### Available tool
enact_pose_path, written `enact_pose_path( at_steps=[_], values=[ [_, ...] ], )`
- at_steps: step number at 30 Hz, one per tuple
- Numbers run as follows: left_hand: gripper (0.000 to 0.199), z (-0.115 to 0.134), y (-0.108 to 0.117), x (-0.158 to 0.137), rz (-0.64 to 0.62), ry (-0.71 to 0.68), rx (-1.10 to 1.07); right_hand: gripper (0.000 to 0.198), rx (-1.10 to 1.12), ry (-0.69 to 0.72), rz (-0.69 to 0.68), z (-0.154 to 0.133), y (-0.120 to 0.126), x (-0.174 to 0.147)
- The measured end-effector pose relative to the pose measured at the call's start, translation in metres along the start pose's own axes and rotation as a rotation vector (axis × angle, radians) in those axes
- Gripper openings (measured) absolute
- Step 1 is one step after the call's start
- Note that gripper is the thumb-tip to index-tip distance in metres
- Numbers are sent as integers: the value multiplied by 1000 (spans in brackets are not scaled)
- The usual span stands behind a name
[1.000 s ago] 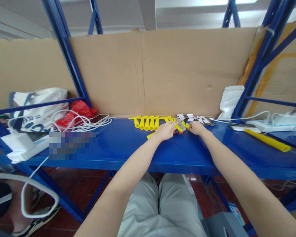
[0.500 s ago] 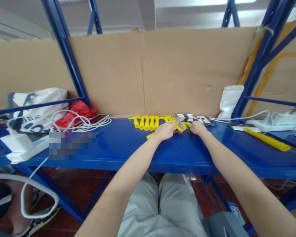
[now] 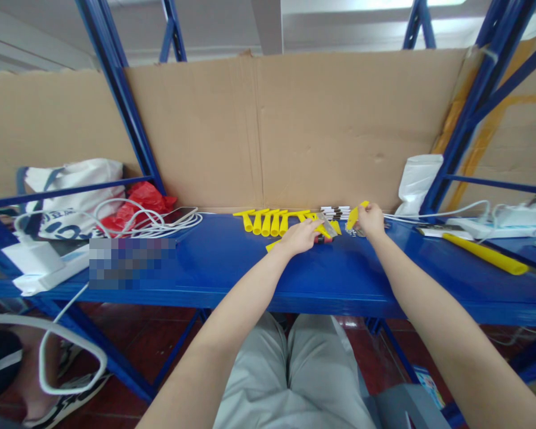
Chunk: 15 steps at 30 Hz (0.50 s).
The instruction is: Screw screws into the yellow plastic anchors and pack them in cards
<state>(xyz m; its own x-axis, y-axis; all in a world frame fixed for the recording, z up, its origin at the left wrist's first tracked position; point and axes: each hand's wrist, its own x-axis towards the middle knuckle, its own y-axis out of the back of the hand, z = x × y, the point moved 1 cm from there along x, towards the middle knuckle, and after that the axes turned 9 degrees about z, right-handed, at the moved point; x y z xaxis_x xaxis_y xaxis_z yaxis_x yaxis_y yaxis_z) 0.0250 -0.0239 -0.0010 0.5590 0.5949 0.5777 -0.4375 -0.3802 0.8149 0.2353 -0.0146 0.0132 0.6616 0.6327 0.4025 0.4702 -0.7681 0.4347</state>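
Shelf (image 3: pixel 196 271): blue, glossy, smooth.
Back middle: row of yellow T-shaped pieces (image 3: pixel 266 223).
Left: red plastic bag (image 3: pixel 149 196), white cables (image 3: pixel 160 227).
Right: yellow tube (image 3: pixel 486 254), white pouch (image 3: pixel 420 185).

I count five yellow T-shaped pieces (image 3: pixel 266 224) in a row, further yellow pieces (image 3: pixel 335 227) overlapping past counting, one long yellow tube (image 3: pixel 485 254), one white pouch (image 3: pixel 418 186), one red bag (image 3: pixel 143 201)

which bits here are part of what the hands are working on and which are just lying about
Seemingly part of the work:
- yellow piece in the right hand
- grey blade at the left hand
- row of yellow pieces

Probably just lying about:
- cloth bag
- red plastic
- charger
- white pouch
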Motion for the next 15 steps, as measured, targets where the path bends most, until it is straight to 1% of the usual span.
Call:
enact_pose_path(
  at_steps=[2,4,7,9,11,13,15],
  values=[
    [43,0,0,0,-5,0,-3,39,145,-135,-99,-1,-3,-3],
    [44,1,1,0,-7,-3,-2,33,269,-251,-200,-3,-5,-7],
    [45,1,2,0,-5,-6,4,19,418,-350,-367,-7,-5,-10],
    [45,1,2,0,-2,-8,4,14,506,-366,-478,-10,-5,-12],
    [44,1,1,0,2,-16,3,15,581,-358,-557,-13,-5,-14],
    [42,0,1,0,7,-23,2,16,608,-324,-598,-16,-5,-16],
    [42,0,0,0,10,-24,1,17,589,-274,-614,-19,-4,-18]
  ],
)
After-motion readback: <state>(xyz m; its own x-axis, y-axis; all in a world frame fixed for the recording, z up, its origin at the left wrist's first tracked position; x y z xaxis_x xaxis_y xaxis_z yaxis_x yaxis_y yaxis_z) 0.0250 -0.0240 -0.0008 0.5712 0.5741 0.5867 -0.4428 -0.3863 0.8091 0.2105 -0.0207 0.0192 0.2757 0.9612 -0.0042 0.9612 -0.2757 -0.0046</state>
